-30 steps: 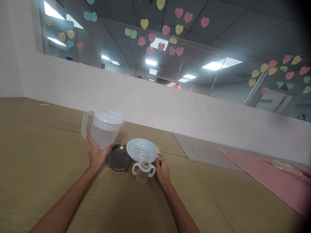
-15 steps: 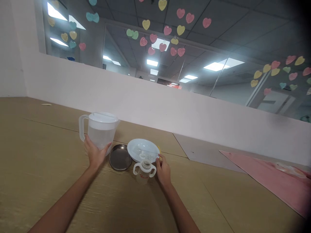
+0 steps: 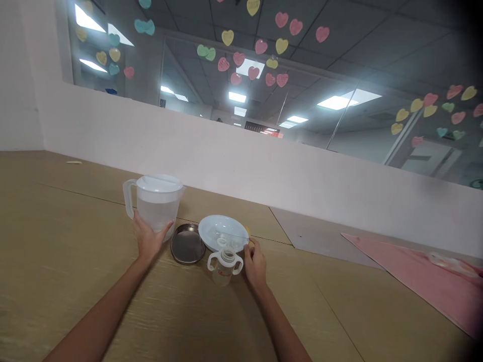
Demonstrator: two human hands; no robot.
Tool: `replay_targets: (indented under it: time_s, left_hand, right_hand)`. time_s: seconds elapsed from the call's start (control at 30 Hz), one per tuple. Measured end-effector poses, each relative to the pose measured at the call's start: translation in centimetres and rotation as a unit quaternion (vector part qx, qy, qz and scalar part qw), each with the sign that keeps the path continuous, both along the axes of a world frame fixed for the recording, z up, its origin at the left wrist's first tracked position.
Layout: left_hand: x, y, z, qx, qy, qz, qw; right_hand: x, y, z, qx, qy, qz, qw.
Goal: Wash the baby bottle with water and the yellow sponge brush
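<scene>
My left hand (image 3: 148, 240) wraps the lower body of a clear plastic pitcher (image 3: 155, 203) with a white lid and water inside; the pitcher stands upright on the wooden table (image 3: 75, 261). A small two-handled baby bottle (image 3: 224, 266) without a cap stands in front of a white bowl (image 3: 222, 233). My right hand (image 3: 255, 263) rests just right of the bottle, its fingers curled against the bowl's near right edge, by a bit of yellow. A round dark metal dish (image 3: 187, 244) lies between pitcher and bottle.
A white low wall (image 3: 264, 171) with a glass pane above runs along the table's far edge. A pink cloth (image 3: 422, 276) lies at the right with a clear plastic piece (image 3: 449, 261) on it. A grey panel (image 3: 317, 236) is set into the tabletop.
The pitcher, tilted and lifted a second ago, has come down upright onto the table in my left hand. My right hand stayed by the bowl and bottle.
</scene>
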State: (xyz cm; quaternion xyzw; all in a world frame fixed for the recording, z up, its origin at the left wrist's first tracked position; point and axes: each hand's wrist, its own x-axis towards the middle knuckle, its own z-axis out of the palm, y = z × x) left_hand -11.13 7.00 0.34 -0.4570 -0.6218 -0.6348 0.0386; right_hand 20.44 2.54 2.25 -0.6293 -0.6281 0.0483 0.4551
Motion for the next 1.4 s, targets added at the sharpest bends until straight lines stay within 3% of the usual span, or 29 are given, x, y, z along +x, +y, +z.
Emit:
replay_targets:
  time_s: [0.23, 0.4, 0.5, 0.57, 0.63, 0.7, 0.83, 1.03, 1.23, 1.4]
  left_hand:
    - [0.6, -0.7, 0.5, -0.035, -0.021, 0.017, 0.999]
    - [1.8, -2.2, 2.1, 0.091, 0.065, 0.048, 0.993]
    - [3.5, -3.0, 2.6, 0.147, 0.131, 0.002, 0.98]
    - [5.0, -3.1, 2.7, 0.156, 0.191, -0.088, 0.965]
    - [6.7, -2.8, 2.9, 0.128, 0.253, -0.211, 0.935]
    - [8.6, -2.0, 3.2, 0.07, 0.287, -0.313, 0.903]
    - [12.6, 0.7, 4.5, -0.048, 0.277, -0.408, 0.868]
    - [17.0, 3.5, 5.2, -0.227, 0.373, -0.388, 0.812]
    - [17.4, 4.5, 4.5, -0.275, 0.37, -0.391, 0.797]
    - [17.1, 4.2, 5.0, -0.287, 0.363, -0.418, 0.782]
  right_hand:
    - [0.2, -0.1, 0.2, 0.037, 0.057, -0.052, 0.996]
    - [1.2, 0.3, 0.2, 0.004, 0.069, -0.139, 0.988]
    - [1.8, 0.5, 0.0, -0.088, -0.008, -0.159, 0.983]
    - [1.9, 0.5, -0.3, -0.163, -0.106, -0.152, 0.969]
    - [1.6, 0.5, -0.6, -0.214, -0.197, -0.134, 0.947]
    - [1.2, 0.5, -0.8, -0.227, -0.225, -0.117, 0.94]
    - [0.7, 0.5, -0.8, -0.236, -0.228, -0.122, 0.937]
    - [1.2, 0.8, -0.7, -0.249, -0.208, -0.148, 0.934]
    - [1.2, 1.1, -1.1, -0.253, -0.194, -0.148, 0.936]
    - [1.0, 1.3, -1.1, -0.249, -0.186, -0.143, 0.94]
